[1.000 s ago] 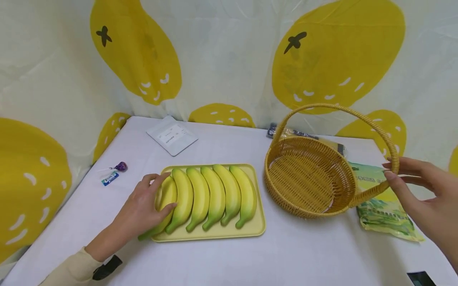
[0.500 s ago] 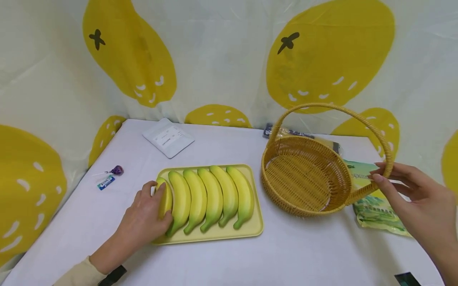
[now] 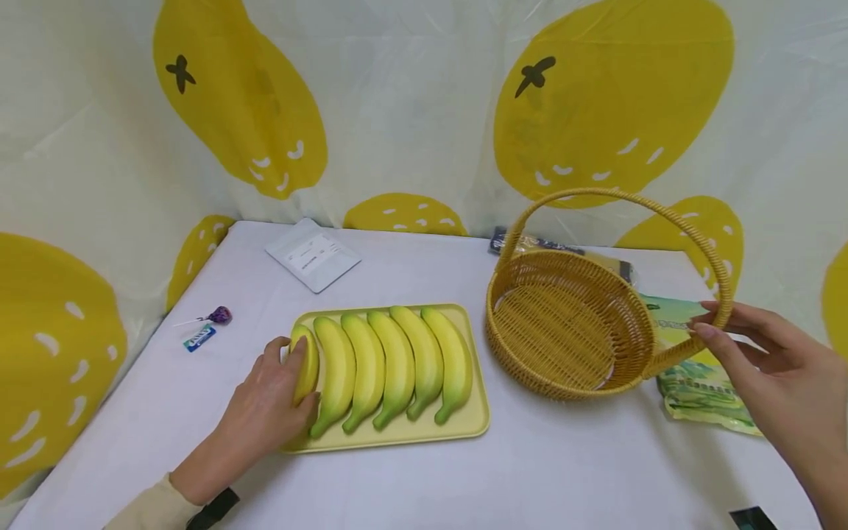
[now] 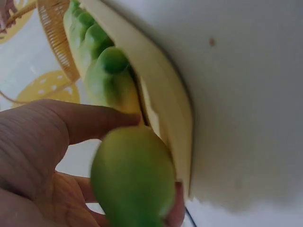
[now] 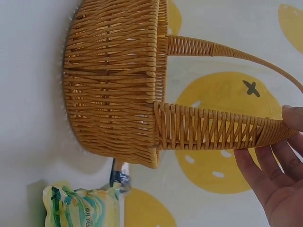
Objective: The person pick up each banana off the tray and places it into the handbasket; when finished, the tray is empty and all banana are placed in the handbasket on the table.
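My left hand (image 3: 274, 394) grips the leftmost banana (image 3: 307, 368), its thumb on the near side and its fingers over the far side. In the left wrist view that banana (image 4: 135, 170) points its green end at the camera, between thumb and fingers. Several more bananas (image 3: 397, 368) lie side by side on a pale yellow tray (image 3: 478, 412). On the right, my right hand (image 3: 785, 368) pinches the handle of a wicker basket (image 3: 556, 335). The right wrist view has the fingers of that hand (image 5: 279, 175) on the handle, below the thumb. Nothing lies inside the basket.
A silver pouch (image 3: 314, 255) lies behind the tray. Left of it are a lollipop (image 3: 220, 316) and a small blue-and-white packet (image 3: 200, 338). A green-yellow bag (image 3: 702, 383) is right of the basket, and a dark-ended clear-wrapped package (image 3: 606, 263) lies behind it.
The left hand has tightened round the leftmost banana and shifted it slightly, turning it more upright against the tray's left end. The right hand stays on the basket handle. The head view has shifted a little.
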Motion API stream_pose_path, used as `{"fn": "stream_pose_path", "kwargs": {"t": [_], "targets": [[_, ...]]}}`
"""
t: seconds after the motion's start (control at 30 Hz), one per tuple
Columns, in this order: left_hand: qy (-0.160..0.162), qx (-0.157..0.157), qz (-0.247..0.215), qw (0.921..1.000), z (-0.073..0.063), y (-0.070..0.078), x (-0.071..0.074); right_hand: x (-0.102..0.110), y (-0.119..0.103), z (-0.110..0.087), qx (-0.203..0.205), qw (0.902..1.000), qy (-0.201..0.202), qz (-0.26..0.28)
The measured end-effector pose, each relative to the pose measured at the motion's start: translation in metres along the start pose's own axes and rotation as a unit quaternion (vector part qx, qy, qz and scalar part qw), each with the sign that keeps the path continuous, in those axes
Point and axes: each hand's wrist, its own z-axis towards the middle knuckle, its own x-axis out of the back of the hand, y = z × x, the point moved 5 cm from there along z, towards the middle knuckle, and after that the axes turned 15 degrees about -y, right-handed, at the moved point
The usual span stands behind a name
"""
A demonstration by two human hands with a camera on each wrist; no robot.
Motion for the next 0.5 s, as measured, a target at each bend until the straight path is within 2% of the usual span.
{"fn": "stream_pose_path", "kwargs": {"t": [0.13,0.3,0.37,0.5], "targets": [[0.002,0.005,0.006,1.0,0.0,-0.003,0.008,-0.001,0.001,-0.002,0.003,0.9996,0.009,0.025],[0.002,0.018,0.007,0.9998,0.001,-0.011,0.014,-0.002,0.005,-0.004,0.001,0.9998,-0.002,0.022],[0.013,0.015,0.004,0.9998,0.002,-0.013,0.017,-0.002,0.006,-0.003,-0.003,1.0,-0.006,0.001],[0.055,-0.01,0.001,0.9985,0.007,-0.014,0.027,-0.001,0.006,-0.001,-0.004,1.0,-0.001,-0.002]]}}
